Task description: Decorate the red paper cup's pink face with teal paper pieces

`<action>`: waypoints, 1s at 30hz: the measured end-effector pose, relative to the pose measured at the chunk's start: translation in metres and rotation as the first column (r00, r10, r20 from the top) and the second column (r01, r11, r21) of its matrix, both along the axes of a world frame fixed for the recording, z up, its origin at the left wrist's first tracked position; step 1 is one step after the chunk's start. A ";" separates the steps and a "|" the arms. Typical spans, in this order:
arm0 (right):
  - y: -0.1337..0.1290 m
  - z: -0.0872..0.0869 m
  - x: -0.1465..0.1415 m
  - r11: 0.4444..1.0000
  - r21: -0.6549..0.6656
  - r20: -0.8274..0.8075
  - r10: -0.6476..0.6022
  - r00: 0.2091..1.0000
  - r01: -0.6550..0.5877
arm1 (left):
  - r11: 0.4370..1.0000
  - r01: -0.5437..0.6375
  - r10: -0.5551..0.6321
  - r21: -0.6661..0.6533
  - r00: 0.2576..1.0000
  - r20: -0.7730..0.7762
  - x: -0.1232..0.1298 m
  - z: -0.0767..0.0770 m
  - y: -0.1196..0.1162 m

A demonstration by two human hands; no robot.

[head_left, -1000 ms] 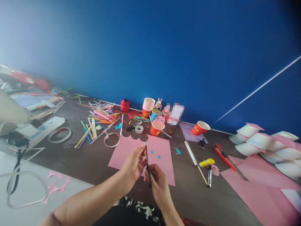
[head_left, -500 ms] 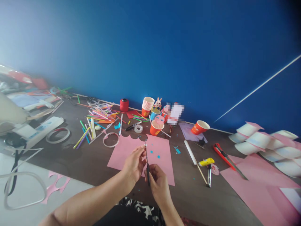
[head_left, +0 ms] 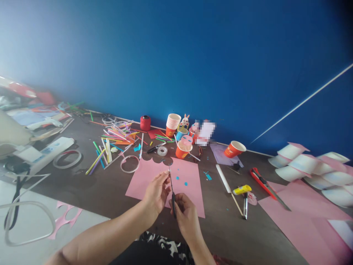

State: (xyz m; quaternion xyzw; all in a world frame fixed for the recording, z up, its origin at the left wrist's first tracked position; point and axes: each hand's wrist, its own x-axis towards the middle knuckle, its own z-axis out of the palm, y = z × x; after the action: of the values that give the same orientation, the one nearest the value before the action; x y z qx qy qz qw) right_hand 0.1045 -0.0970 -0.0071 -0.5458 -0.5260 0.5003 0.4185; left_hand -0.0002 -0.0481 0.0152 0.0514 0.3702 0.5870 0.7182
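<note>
Black-handled scissors are in my right hand, their blades pointing away from me, close together. My left hand is pinched just left of the blades, on a small whitish piece at the fingertips, too small to make out. Under both hands lies a pink sheet with scalloped cuts along its far edge. Small blue paper bits rest on it, right of the scissors. Beyond the sheet stands a red paper cup with a pink face cut-out at its rim.
Colourful straws and a tape roll lie left. Stacked cups stand at the back. On the right are a glue stick, a red cutter, another cup and white cups joined with pink paper.
The scissor tips have shifted slightly left, toward my left fingertips. Both hands are almost where they were.
</note>
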 end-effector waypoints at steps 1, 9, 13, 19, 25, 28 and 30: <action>0.000 0.000 0.000 1.000 -0.001 -0.001 -0.001 1.000 0.001 | 1.000 -0.002 0.002 0.000 1.000 -0.002 0.000 0.000 0.000; -0.001 0.005 -0.002 0.998 -0.046 -0.028 -0.033 0.999 0.032 | 1.000 -0.003 0.003 0.010 1.000 -0.025 0.000 -0.002 0.000; -0.003 0.002 0.004 0.997 -0.065 -0.053 -0.044 0.998 0.041 | 0.999 0.052 -0.051 0.015 0.997 -0.062 -0.003 -0.003 0.001; -0.008 -0.005 0.013 0.995 -0.056 -0.036 -0.082 0.996 0.080 | 0.991 0.132 -0.129 0.003 0.972 -0.198 -0.007 -0.002 0.005; -0.006 -0.002 0.023 0.980 -0.047 -0.063 -0.197 0.978 0.194 | 0.963 0.269 -0.244 0.019 0.899 -0.363 -0.009 -0.007 0.015; -0.005 -0.004 0.038 0.973 0.040 -0.032 -0.227 0.973 0.228 | 0.877 0.477 -0.359 0.058 0.732 -0.579 -0.014 -0.008 0.029; -0.005 -0.008 0.049 0.959 0.119 0.028 -0.264 0.964 0.259 | 0.785 0.611 -0.337 0.097 0.554 -0.761 -0.016 -0.009 0.041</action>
State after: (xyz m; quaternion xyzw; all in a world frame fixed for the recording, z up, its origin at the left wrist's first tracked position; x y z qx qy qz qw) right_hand 0.1532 -0.1019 -0.0149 -0.5964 -0.4862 0.3977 0.4997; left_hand -0.0164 -0.0069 0.0058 0.4997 0.4766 0.3557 0.6298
